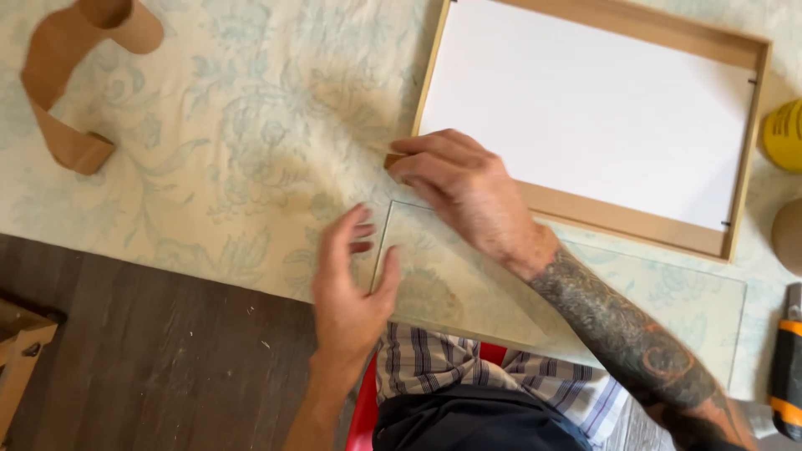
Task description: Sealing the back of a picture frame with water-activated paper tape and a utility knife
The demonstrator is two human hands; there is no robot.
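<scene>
While hands (351,276) seemingly touch glass (468,292).

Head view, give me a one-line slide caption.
Right hand at wooden frame corner; left hand on glass pane.

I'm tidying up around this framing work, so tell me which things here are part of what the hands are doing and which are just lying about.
In hand:
- left hand on the edge of the glass pane
- right hand at the corner of the wooden frame

Lying about:
- brown paper tape strip
- yellow container
- black and orange tool
- patterned cloth
</scene>
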